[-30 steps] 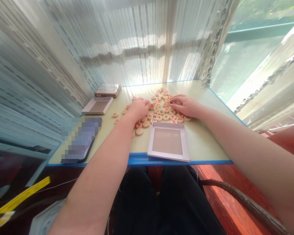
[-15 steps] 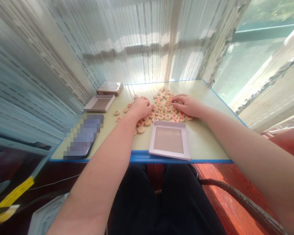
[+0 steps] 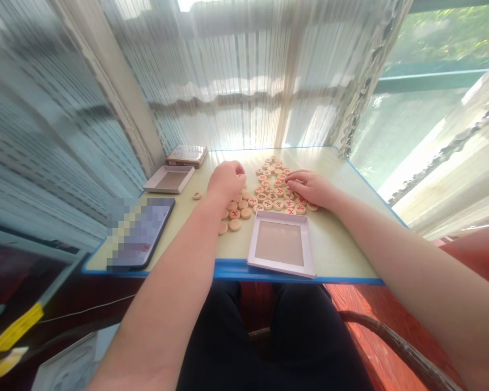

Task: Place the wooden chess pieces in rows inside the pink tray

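Many round wooden Chinese chess pieces (image 3: pixel 268 204) lie on the pale table, some showing red or black characters, others blank side up. My left hand (image 3: pixel 225 182) is over the left part of the group, its fingers curled inward. Whether a piece is between those fingertips I cannot make out. One lone piece (image 3: pixel 196 195) lies left of this hand. On the right edge of the group, my right hand (image 3: pixel 309 185) rests with fingers stretched out, fingertips touching pieces. Below the pieces, a shallow white box tray (image 3: pixel 309 244) sits at the table's front edge.
A second shallow box part (image 3: pixel 149 188) is at the back left, in front of a wrapped box (image 3: pixel 186 155). A phone (image 3: pixel 157 233) with a blurred screen lies at the left. Sheer curtains (image 3: pixel 228 70) hang behind the blue-edged table (image 3: pixel 346 244).
My left hand has shifted a little left and away from me, its fingers more curled. Several pieces that were scattered beside it no longer show. My right hand stays nearly in place. The view tilted up slightly.
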`<state>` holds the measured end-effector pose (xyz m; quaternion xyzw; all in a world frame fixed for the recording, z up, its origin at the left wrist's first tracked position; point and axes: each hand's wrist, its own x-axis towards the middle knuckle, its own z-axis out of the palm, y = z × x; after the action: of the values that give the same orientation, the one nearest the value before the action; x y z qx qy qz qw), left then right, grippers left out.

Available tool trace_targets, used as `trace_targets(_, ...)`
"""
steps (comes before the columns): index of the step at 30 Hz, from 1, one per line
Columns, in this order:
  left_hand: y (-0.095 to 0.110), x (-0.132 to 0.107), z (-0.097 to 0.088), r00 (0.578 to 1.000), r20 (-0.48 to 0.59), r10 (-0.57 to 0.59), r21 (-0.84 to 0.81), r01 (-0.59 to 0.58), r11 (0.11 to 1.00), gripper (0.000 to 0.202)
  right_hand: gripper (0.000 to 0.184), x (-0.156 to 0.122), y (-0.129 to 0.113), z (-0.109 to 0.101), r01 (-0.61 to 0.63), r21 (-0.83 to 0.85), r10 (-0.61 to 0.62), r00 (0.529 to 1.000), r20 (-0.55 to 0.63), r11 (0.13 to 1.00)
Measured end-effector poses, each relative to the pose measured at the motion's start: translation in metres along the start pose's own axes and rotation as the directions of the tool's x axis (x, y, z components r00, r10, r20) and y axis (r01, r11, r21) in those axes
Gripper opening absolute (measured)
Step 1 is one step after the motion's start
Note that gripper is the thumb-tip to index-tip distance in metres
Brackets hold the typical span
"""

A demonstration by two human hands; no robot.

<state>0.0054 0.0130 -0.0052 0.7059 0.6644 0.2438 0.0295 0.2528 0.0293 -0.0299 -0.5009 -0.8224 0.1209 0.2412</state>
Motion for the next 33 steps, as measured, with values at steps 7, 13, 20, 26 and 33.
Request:
trace_targets(7,0.006,-0.015,-0.018,0.939,0.34,0.049,-0.065,-0.028,0.997,0.013,0.034,0.0,0.001,-0.001,0.018,-0.022,-0.018,1.0,0.009,1.0)
trace_targets(13,0.004,-0.02,-0.021,0.92,0.39,0.051,-0.096,-0.014,0.995,0.019,0.036,0.001,0.002,0.0,0.021,-0.037,-0.02,0.999,0.033,0.999)
trace_targets(20,0.007,-0.019,-0.016,0.925,0.381,0.02,-0.097,0.018,0.995,0.022,0.037,0.0,0.0,-0.001,0.019,-0.044,-0.017,0.999,0.039,0.999)
trace_targets(26,0.009,-0.02,-0.012,0.937,0.349,-0.001,-0.078,0.03,0.996,0.02,0.037,0.001,0.002,0.0,0.029,-0.04,-0.027,0.999,0.04,0.999)
trace_targets(33,0.008,-0.016,-0.008,0.961,0.272,0.053,-0.088,-0.03,0.996,0.025,0.036,0.001,0.002,0.0,0.025,-0.032,-0.024,0.999,0.032,0.999)
